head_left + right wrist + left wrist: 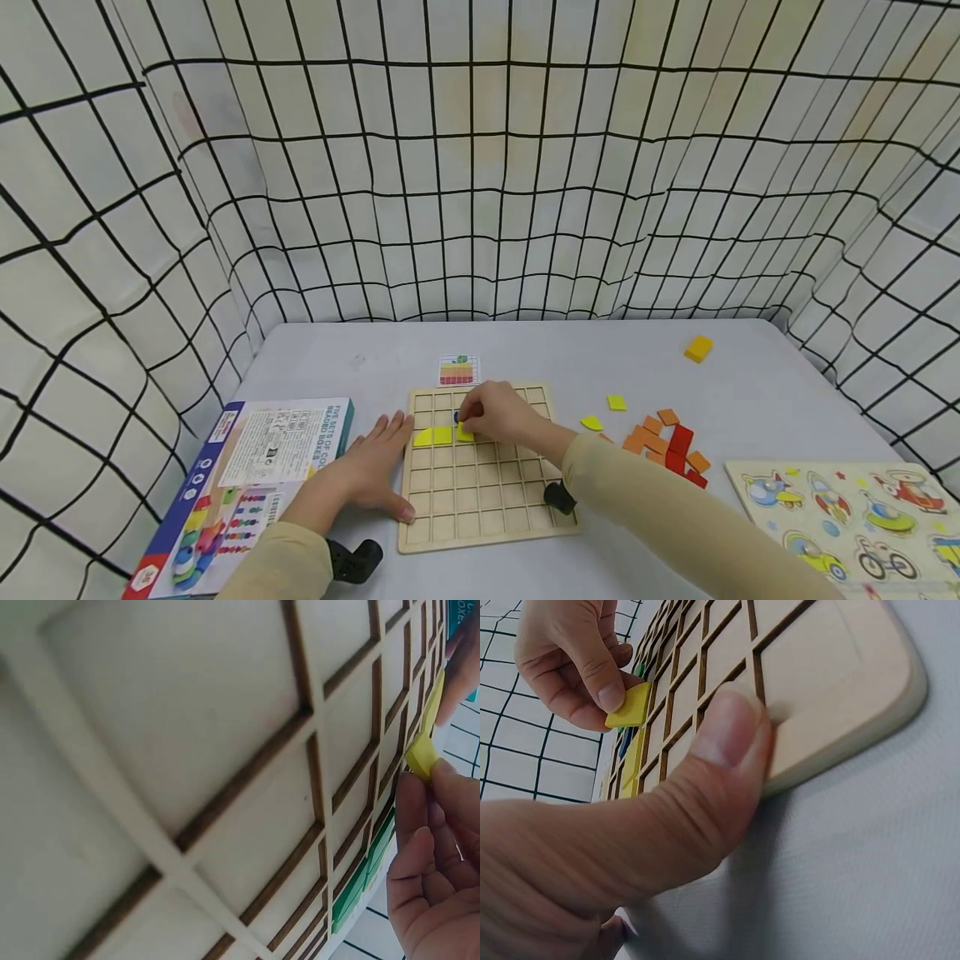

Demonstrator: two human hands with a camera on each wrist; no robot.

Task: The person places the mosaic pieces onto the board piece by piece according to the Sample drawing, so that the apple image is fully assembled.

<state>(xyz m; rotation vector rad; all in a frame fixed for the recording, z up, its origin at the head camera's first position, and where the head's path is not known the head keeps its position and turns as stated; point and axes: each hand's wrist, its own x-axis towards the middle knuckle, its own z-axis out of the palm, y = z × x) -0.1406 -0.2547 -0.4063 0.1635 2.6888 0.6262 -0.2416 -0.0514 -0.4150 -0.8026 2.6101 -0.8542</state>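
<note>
A wooden grid board (487,500) lies on the table. My right hand (498,411) pinches a yellow tile (630,706) between thumb and fingertips over the board, in line with the yellow tiles (432,436) in its left cells. The left hand (375,467) rests along the board's left edge with fingers spread, its thumb (727,727) on the rim near a corner. Green tiles (350,904) sit in cells beyond the right hand, which mostly hides them in the head view. A bit of blue (625,741) shows below the held tile.
Behind the board lies a pattern card (458,370). Right of it are loose yellow tiles (617,403), orange tiles (643,437), red tiles (678,448) and a yellow-orange block (698,348). A picture puzzle (847,517) lies far right, a printed box (255,483) left. Black netting (487,192) surrounds the table.
</note>
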